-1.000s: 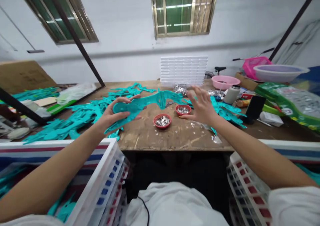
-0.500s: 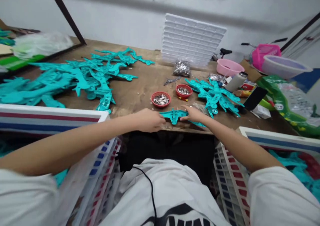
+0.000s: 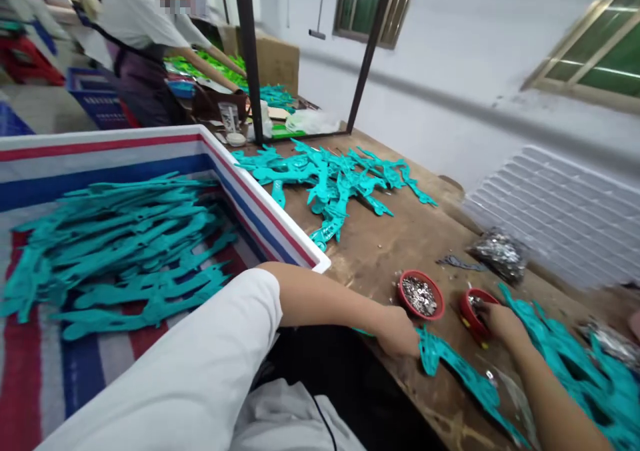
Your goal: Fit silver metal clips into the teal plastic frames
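My left hand (image 3: pixel 399 331) is closed on a long teal plastic part (image 3: pixel 467 368) at the table's front edge. The part runs out to the right of the hand, and its middle is covered by my fingers. My right hand (image 3: pixel 503 324) reaches into the smaller red bowl (image 3: pixel 470 318), which holds small metal pieces. Its fingers are bent together at the pieces, and their tips are hard to see. The bowl is tipped toward me. Beside it stands another red bowl (image 3: pixel 439 308) full of small shiny metal pieces (image 3: pixel 419 295).
A lined crate (image 3: pixel 320 262) with stacked teal parts (image 3: pixel 135 251) stands at the left. More teal parts (image 3: pixel 325 178) lie on the table (image 3: pixel 400 238) behind, others at right. A bag of metal pieces (image 3: pixel 500 254) and white trays (image 3: pixel 540 211) stand farther back. Another person works beyond the frame.
The view has swung left, bringing the crate and another person into sight. My right hand has left the teal part and moved into the smaller red bowl. My left hand keeps its hold.
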A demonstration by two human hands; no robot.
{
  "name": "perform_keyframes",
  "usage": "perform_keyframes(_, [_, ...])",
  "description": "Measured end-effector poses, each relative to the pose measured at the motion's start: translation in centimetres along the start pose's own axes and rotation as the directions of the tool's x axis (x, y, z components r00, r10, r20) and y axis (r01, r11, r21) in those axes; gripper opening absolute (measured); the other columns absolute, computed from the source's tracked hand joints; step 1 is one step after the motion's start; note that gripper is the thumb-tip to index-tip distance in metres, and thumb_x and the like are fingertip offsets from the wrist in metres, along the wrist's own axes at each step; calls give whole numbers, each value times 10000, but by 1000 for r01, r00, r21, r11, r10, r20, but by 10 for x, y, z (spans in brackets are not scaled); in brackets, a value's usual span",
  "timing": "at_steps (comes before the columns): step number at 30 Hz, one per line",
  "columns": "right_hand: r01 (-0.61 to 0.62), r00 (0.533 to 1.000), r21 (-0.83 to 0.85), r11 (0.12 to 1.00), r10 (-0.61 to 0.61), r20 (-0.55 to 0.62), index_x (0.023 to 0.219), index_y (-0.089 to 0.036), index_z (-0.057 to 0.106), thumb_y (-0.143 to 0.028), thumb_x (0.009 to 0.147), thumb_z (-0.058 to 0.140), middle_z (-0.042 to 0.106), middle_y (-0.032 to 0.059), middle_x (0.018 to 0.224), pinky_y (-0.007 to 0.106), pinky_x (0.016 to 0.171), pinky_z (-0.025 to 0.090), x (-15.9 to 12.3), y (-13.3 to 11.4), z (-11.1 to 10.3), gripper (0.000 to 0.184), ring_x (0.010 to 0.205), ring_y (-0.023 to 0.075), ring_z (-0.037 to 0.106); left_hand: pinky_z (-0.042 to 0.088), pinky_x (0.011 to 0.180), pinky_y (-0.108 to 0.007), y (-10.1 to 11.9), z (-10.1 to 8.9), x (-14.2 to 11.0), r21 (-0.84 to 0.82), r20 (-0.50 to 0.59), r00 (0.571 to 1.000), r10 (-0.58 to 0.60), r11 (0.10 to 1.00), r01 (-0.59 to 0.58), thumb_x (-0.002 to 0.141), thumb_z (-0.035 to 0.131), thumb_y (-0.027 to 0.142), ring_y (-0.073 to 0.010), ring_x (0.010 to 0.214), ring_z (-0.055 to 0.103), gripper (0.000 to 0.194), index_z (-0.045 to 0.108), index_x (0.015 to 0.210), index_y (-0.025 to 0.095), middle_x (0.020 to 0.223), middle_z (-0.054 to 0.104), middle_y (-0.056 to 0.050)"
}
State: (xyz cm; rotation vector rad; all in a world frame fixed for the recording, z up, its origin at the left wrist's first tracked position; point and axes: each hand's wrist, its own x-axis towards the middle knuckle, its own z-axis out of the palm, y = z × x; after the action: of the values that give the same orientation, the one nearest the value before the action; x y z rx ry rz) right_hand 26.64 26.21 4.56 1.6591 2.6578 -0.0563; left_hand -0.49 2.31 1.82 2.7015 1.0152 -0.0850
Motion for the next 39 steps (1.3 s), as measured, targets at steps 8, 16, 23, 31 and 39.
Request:
perform_keyframes(8, [-80,996,18,997,79,46,732,-400,822,-463,922,730,928,294,1104,741,1179,701,-15,50,-25,220,1252,626,931,780,1045,-647,3,41,7,-16,-26,996,-91,996,91,996,928,186,-481,1423,867,141,934,1129,232,1586,858,-196])
perform_keyframes(16, [-113,963,382,917,196,-186,654,-369,649,-540,705,731,882,225,978,764,1243,648,-52,14,-40,196,1148,558,889,755,1279,-601,-8,32,0,-30,77,997,8,1000,-6,1211,960,376,-361,1544,809,396,850,1550,205,1720,795,-146])
perform_keyframes(23, [-200,897,682,704,411,-161,947,-273,840,-523,855,837,934,122,1001,508,1062,745,-127,-25,-16,267,1004,339,877,734,1302,-561,-6,17,-15,-13,41,996,80,997,-80,1196,939,237,-339,1554,810,267,884,1455,196,1722,813,-137])
perform_keyframes(31, [-387,870,844,372,451,200,937,-214,920,-167,807,1070,936,81,945,409,1009,828,-215,-37,27,204,946,276,935,576,1355,-537,-23,-2,-6,7,-129,991,-27,1000,28,1230,750,341,-420,1605,756,352,886,1530,215,1699,817,-217])
perform_keyframes(39, [-362,925,784,505,298,235,1016,-197,954,-106,958,1023,956,75,1034,371,1011,797,-210,-40,22,128,1011,263,936,404,1525,-704,-68,10,-8,-37,-105,929,-355,935,353,1301,535,482,-480,1813,599,606,795,1750,167,1880,726,-242])
